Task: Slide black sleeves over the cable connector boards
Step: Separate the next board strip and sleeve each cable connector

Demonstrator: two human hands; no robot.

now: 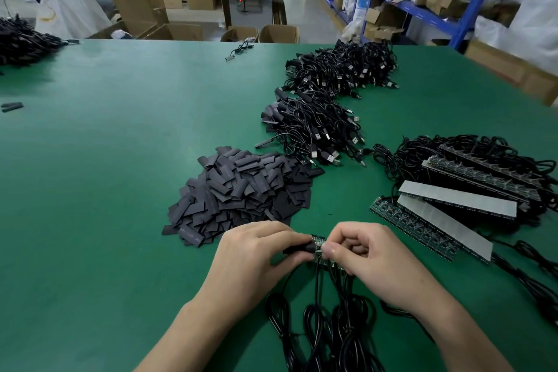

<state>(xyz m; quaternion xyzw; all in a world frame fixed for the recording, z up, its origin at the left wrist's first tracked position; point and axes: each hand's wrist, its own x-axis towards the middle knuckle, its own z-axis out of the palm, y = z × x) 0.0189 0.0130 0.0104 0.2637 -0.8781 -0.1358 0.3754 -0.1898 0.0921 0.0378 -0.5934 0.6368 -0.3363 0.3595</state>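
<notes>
Left hand pinching a black sleeve against the connector board gripped by the right hand (cables trail below).

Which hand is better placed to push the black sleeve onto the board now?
Left. The left hand pinches the short black tube sleeve, its end at the small green connector board; the right hand grips that board steady.
</notes>
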